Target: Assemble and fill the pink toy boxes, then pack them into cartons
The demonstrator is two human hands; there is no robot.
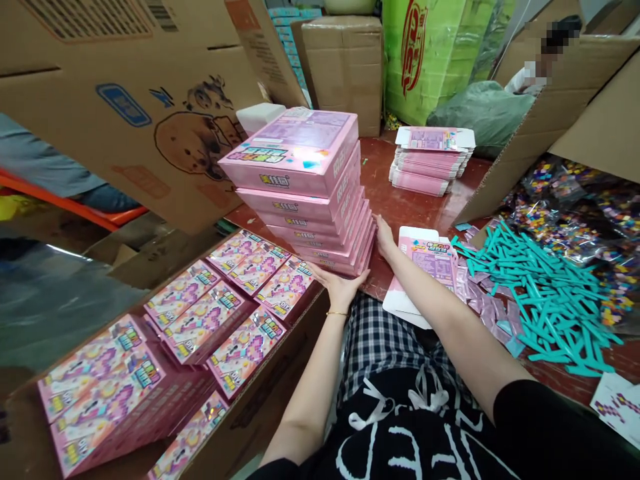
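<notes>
A tall stack of pink boxes [293,177] stands at the table's near left edge, its layers slightly uneven. My left hand [343,283] is at the bottom front of the stack, thumb and fingers spread against the lowest boxes. Against the stack's right side, low down, rests my right hand [384,237]; its fingertips are partly hidden behind the boxes. Beside my right forearm lies a flat, unfolded pink carton [430,263]. To my left, an open cardboard carton [280,343] holds rows of similar pink boxes [203,313] with DIY prints.
Flattened pink cartons [427,167] are piled on the red table [380,177]. To the right lie a heap of teal plastic sticks [545,293], small purple packets [487,307] and bags of coloured pieces [555,193]. A large cardboard box [125,100] rises at the left. A blurred person [540,67] is beyond.
</notes>
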